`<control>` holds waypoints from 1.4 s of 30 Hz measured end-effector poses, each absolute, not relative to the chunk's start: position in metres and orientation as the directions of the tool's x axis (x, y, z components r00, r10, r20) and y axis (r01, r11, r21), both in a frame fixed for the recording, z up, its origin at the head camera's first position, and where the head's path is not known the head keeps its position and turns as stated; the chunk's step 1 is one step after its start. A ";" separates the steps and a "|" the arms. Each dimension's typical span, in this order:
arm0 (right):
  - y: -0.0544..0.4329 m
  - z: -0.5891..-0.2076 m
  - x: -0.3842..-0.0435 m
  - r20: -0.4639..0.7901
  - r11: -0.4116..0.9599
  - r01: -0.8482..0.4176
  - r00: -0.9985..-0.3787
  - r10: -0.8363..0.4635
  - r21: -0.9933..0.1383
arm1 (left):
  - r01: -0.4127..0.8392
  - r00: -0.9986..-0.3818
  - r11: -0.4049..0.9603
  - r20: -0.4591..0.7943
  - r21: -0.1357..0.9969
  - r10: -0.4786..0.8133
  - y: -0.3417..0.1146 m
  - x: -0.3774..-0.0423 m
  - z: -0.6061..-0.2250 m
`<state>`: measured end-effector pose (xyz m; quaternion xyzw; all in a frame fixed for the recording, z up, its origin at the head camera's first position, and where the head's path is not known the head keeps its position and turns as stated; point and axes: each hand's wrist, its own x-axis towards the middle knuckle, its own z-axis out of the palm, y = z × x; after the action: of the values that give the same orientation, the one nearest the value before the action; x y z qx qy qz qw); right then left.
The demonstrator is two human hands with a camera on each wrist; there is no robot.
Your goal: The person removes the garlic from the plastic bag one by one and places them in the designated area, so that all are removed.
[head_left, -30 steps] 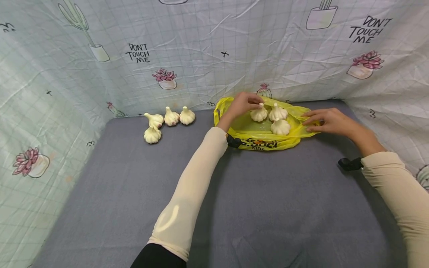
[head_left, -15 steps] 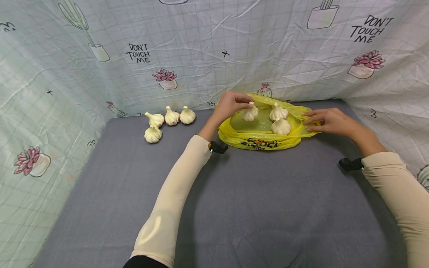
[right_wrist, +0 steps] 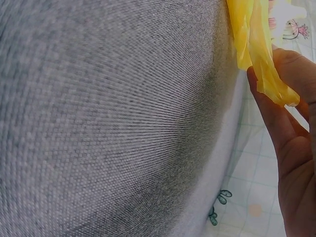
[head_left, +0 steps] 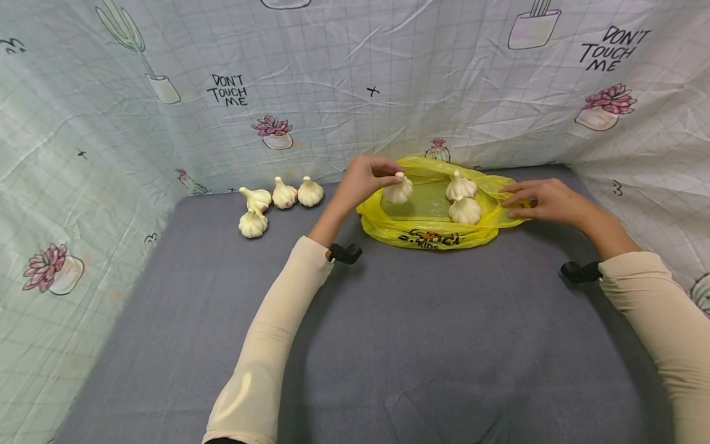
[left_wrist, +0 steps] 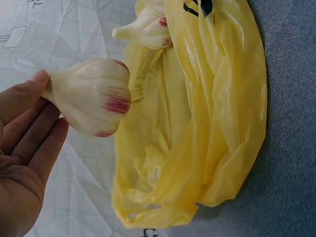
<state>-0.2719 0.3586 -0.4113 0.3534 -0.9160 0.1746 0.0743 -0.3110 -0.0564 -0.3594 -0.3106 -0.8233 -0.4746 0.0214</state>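
Observation:
My left hand (head_left: pixel 360 180) pinches a garlic bulb (head_left: pixel 398 189) by its stem, over the left part of a yellow plastic bag (head_left: pixel 388 231). The left wrist view shows this white bulb (left_wrist: pixel 94 96) with purple streaks at its base, held by thumb and fingertips beside the bag's mouth. Two more garlic bulbs (head_left: pixel 465 210) sit in the right part of the open bag. At the bag's right end, my right hand (head_left: pixel 546 200) holds its edge; in the right wrist view the yellow plastic (right_wrist: pixel 269 79) passes between thumb and fingers.
Several garlic bulbs (head_left: pixel 285 193) stand in a group at the back left of the grey cloth-covered table (head_left: pixel 444 345). A printed curtain (head_left: pixel 333 61) hangs directly behind the table and along its sides.
My left hand has lifted the bulb from beside the other two and carried it left across the bag's mouth. The right hand has stayed at the bag's right edge.

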 end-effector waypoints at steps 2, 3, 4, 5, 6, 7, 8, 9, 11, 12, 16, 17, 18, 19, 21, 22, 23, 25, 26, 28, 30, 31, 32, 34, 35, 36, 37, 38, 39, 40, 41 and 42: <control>0.358 -0.411 -0.272 0.261 0.689 -0.674 -0.739 -0.621 -0.267 | 0.534 -0.805 0.357 0.333 0.766 0.490 -0.059 -0.309 -0.358; 0.358 -0.410 -0.271 0.261 0.689 -0.673 -0.740 -0.621 -0.268 | 0.535 -0.806 0.359 0.334 0.765 0.490 -0.059 -0.307 -0.357; 0.357 -0.410 -0.271 0.261 0.689 -0.672 -0.740 -0.620 -0.271 | 0.537 -0.805 0.360 0.336 0.763 0.489 -0.060 -0.306 -0.356; 0.357 -0.410 -0.271 0.259 0.691 -0.670 -0.742 -0.618 -0.272 | 0.539 -0.805 0.363 0.337 0.761 0.489 -0.061 -0.305 -0.356; 0.357 -0.410 -0.270 0.256 0.695 -0.666 -0.746 -0.615 -0.271 | 0.540 -0.805 0.369 0.337 0.756 0.488 -0.061 -0.305 -0.355; 0.357 -0.410 -0.270 0.253 0.699 -0.663 -0.749 -0.613 -0.269 | 0.542 -0.804 0.370 0.339 0.754 0.489 -0.062 -0.304 -0.355; 0.357 -0.410 -0.270 0.249 0.703 -0.659 -0.752 -0.611 -0.268 | 0.547 -0.802 0.372 0.342 0.750 0.490 -0.063 -0.303 -0.355; 0.357 -0.410 -0.270 0.245 0.706 -0.656 -0.755 -0.608 -0.269 | 0.550 -0.800 0.372 0.344 0.748 0.491 -0.064 -0.303 -0.354; 0.356 -0.410 -0.270 0.239 0.709 -0.652 -0.758 -0.607 -0.269 | 0.556 -0.796 0.369 0.350 0.745 0.493 -0.066 -0.302 -0.355; 0.356 -0.410 -0.270 0.236 0.710 -0.651 -0.759 -0.607 -0.268 | 0.559 -0.794 0.366 0.354 0.744 0.494 -0.067 -0.301 -0.355; 0.357 -0.410 -0.269 0.240 0.707 -0.653 -0.757 -0.607 -0.272 | 0.562 -0.791 0.356 0.361 0.747 0.493 -0.071 -0.299 -0.355; 0.357 -0.411 -0.270 0.243 0.705 -0.655 -0.756 -0.608 -0.271 | 0.560 -0.794 0.360 0.359 0.746 0.491 -0.072 -0.299 -0.355; 0.357 -0.411 -0.270 0.245 0.703 -0.657 -0.754 -0.610 -0.272 | 0.555 -0.798 0.365 0.354 0.747 0.488 -0.074 -0.299 -0.355; 0.357 -0.411 -0.270 0.248 0.701 -0.660 -0.752 -0.611 -0.271 | 0.552 -0.801 0.371 0.350 0.747 0.486 -0.075 -0.298 -0.355; 0.358 -0.412 -0.271 0.257 0.696 -0.666 -0.746 -0.615 -0.269 | 0.539 -0.810 0.382 0.339 0.751 0.479 -0.079 -0.297 -0.355; 0.358 -0.412 -0.271 0.261 0.693 -0.669 -0.743 -0.616 -0.269 | 0.536 -0.812 0.384 0.336 0.752 0.477 -0.080 -0.296 -0.355; 0.358 -0.412 -0.271 0.266 0.691 -0.672 -0.741 -0.617 -0.268 | 0.535 -0.814 0.386 0.336 0.752 0.475 -0.082 -0.296 -0.354; 0.359 -0.414 -0.271 0.276 0.687 -0.676 -0.736 -0.618 -0.266 | 0.534 -0.815 0.386 0.336 0.752 0.472 -0.085 -0.295 -0.355; 0.359 -0.413 -0.271 0.279 0.686 -0.677 -0.736 -0.617 -0.267 | 0.528 -0.818 0.386 0.332 0.756 0.469 -0.087 -0.294 -0.355; 0.358 -0.413 -0.270 0.279 0.687 -0.675 -0.738 -0.615 -0.272 | 0.522 -0.824 0.393 0.327 0.757 0.463 -0.091 -0.293 -0.354; 0.358 -0.413 -0.270 0.275 0.689 -0.671 -0.741 -0.612 -0.274 | 0.507 -0.834 0.407 0.314 0.759 0.453 -0.094 -0.291 -0.354; 0.357 -0.412 -0.269 0.272 0.690 -0.669 -0.743 -0.612 -0.276 | 0.500 -0.839 0.415 0.308 0.760 0.448 -0.096 -0.291 -0.353; 0.357 -0.412 -0.269 0.270 0.691 -0.668 -0.744 -0.612 -0.275 | 0.494 -0.844 0.422 0.302 0.760 0.443 -0.099 -0.290 -0.353; 0.358 -0.412 -0.270 0.267 0.692 -0.669 -0.743 -0.614 -0.271 | 0.490 -0.849 0.440 0.299 0.753 0.435 -0.103 -0.290 -0.352; 0.358 -0.412 -0.270 0.267 0.691 -0.671 -0.741 -0.616 -0.269 | 0.488 -0.852 0.446 0.298 0.750 0.430 -0.105 -0.290 -0.352; 0.358 -0.412 -0.271 0.267 0.690 -0.672 -0.740 -0.617 -0.267 | 0.486 -0.854 0.453 0.298 0.747 0.426 -0.107 -0.290 -0.351; 0.358 -0.412 -0.271 0.267 0.690 -0.673 -0.740 -0.618 -0.266 | 0.486 -0.857 0.461 0.299 0.743 0.421 -0.110 -0.290 -0.351; 0.358 -0.412 -0.271 0.267 0.690 -0.673 -0.739 -0.618 -0.266 | 0.484 -0.859 0.468 0.300 0.739 0.414 -0.112 -0.289 -0.351; 0.358 -0.413 -0.271 0.266 0.692 -0.672 -0.740 -0.618 -0.265 | 0.484 -0.860 0.471 0.304 0.737 0.409 -0.114 -0.289 -0.352; 0.358 -0.413 -0.272 0.264 0.694 -0.670 -0.742 -0.616 -0.265 | 0.485 -0.862 0.475 0.308 0.734 0.403 -0.117 -0.289 -0.352; 0.358 -0.413 -0.272 0.263 0.696 -0.668 -0.744 -0.615 -0.264 | 0.482 -0.864 0.477 0.308 0.735 0.399 -0.119 -0.288 -0.353; 0.358 -0.413 -0.271 0.261 0.698 -0.666 -0.746 -0.613 -0.263 | 0.483 -0.864 0.481 0.309 0.732 0.398 -0.121 -0.287 -0.353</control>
<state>-0.2714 0.3578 -0.4129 0.3483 -0.9182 0.1725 0.0766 -0.2873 -0.1215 -0.3530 -0.2563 -0.8591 -0.4404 0.0486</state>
